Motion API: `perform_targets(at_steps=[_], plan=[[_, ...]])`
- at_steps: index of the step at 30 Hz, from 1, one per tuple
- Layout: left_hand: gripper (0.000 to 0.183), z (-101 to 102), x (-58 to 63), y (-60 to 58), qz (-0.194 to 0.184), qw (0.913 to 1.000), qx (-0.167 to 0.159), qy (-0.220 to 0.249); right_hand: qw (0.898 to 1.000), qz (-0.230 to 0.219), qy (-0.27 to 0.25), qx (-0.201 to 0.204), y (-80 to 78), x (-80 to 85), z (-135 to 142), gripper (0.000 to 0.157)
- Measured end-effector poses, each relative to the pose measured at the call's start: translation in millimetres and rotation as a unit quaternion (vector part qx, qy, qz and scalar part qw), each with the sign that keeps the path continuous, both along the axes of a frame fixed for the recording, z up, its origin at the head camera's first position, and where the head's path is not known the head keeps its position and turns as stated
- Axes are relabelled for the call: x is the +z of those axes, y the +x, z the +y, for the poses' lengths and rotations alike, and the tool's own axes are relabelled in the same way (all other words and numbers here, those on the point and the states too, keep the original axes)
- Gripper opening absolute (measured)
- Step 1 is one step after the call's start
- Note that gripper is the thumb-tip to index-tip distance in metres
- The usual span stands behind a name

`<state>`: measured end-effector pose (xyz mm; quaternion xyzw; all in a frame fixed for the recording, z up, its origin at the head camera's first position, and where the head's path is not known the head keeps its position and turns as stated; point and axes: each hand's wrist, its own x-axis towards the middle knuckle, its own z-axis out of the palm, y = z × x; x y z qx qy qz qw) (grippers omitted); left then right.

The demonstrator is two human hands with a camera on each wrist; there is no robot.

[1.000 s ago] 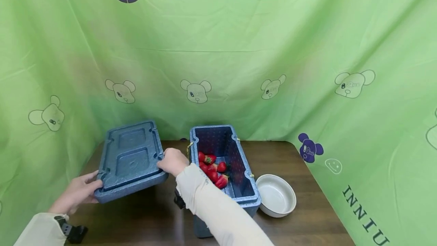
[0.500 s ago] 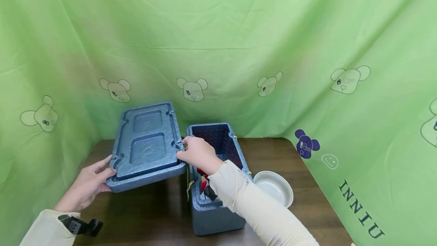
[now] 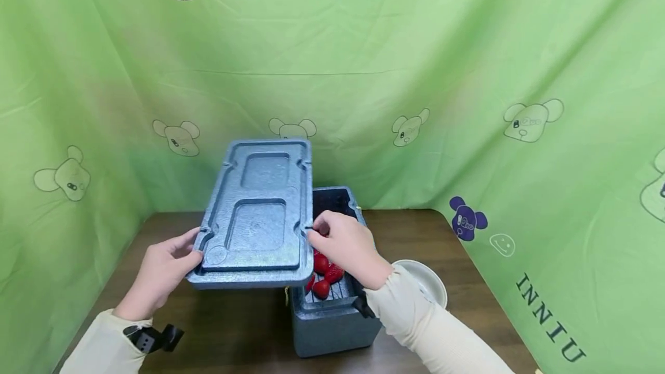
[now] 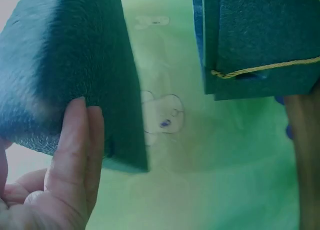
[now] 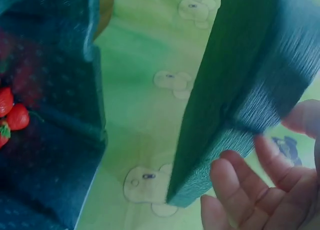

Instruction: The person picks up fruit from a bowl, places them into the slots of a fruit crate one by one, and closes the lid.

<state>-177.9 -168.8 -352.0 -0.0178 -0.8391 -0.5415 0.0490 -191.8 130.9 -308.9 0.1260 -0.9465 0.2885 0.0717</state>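
Observation:
A blue foam box lid (image 3: pixel 258 224) is held up between my two hands, overlapping the left side of the open box in the head view. My left hand (image 3: pixel 165 267) grips its left edge, thumb on top and fingers underneath, as the left wrist view shows. At the opposite edge my right hand (image 3: pixel 349 244) pinches the lid's notch between thumb and fingers. Below stands the blue foam box (image 3: pixel 335 331) without its cover. Several red strawberries (image 3: pixel 332 273) lie inside on its floor, partly hidden by the lid and right hand.
A white bowl (image 3: pixel 423 276) stands on the brown wooden table (image 3: pixel 228 333) just right of the box, partly behind my right forearm. A yellow cord (image 4: pixel 270 66) runs along the box's side. The green patterned curtain (image 3: pixel 363 103) hangs behind and at both sides.
Both hands have carried the lid right and upward, from left of the box to partly over it. The lid has turned straighter. The box and bowl stay in place.

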Motion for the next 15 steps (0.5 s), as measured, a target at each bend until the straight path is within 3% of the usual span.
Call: perform_targets(at_steps=[3,7,11,15], plan=[[0.045,8.3,9.9,0.7,0.016,0.9982,0.01,-0.057,1.0,0.028,-0.002,0.005,1.0,-2.0,14.9,0.012],[0.043,11.3,20.6,-2.1,0.02,0.9983,-0.023,-0.05,0.997,0.068,-0.027,-0.007,-4.4,-3.7,34.0,0.014],[0.042,3.3,26.6,-4.4,0.021,0.9976,-0.064,-0.018,0.994,0.09,-0.056,-0.021,-15.9,-8.5,50.2,0.043],[0.039,-7.9,26.8,-4.7,0.018,0.995,-0.095,0.026,0.994,0.101,-0.044,-0.024,-26.1,-14.8,59.9,0.068]])
